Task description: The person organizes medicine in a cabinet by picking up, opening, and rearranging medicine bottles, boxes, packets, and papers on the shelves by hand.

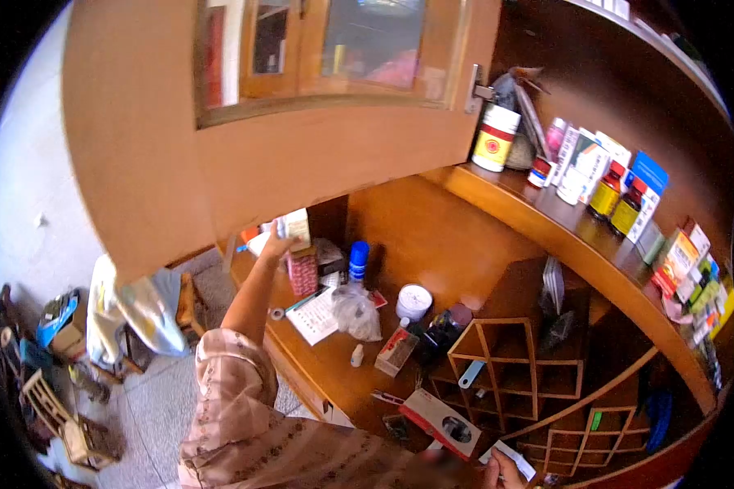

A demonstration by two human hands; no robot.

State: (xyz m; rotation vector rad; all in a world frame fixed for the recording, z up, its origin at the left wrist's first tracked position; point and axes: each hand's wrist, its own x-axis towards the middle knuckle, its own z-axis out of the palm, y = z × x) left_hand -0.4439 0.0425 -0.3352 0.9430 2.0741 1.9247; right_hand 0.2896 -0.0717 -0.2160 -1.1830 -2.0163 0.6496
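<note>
Stretched out to the far left end of the wooden desk, my left hand (pixel 278 243) is at a white item (pixel 258 244), its fingers partly bent. Close by stand a small white box (pixel 297 227) and a pink patterned box (pixel 302 273). At the bottom edge of the view my right hand (pixel 504 473) has its fingers curled at a white card (pixel 517 461), and part of it is cut off. Beside that hand lies an open-windowed white and red box (pixel 442 422). What my left fingers hold I cannot tell.
An open cabinet door (pixel 143 163) hangs over the desk (pixel 302 359). Its shelf carries a white jar (pixel 496 138), medicine bottles (pixel 607 191) and boxes. A blue-capped can (pixel 358 261), plastic bag (pixel 355 313), white round tub (pixel 414 301) and wooden lattice rack (pixel 493 322) crowd the desktop.
</note>
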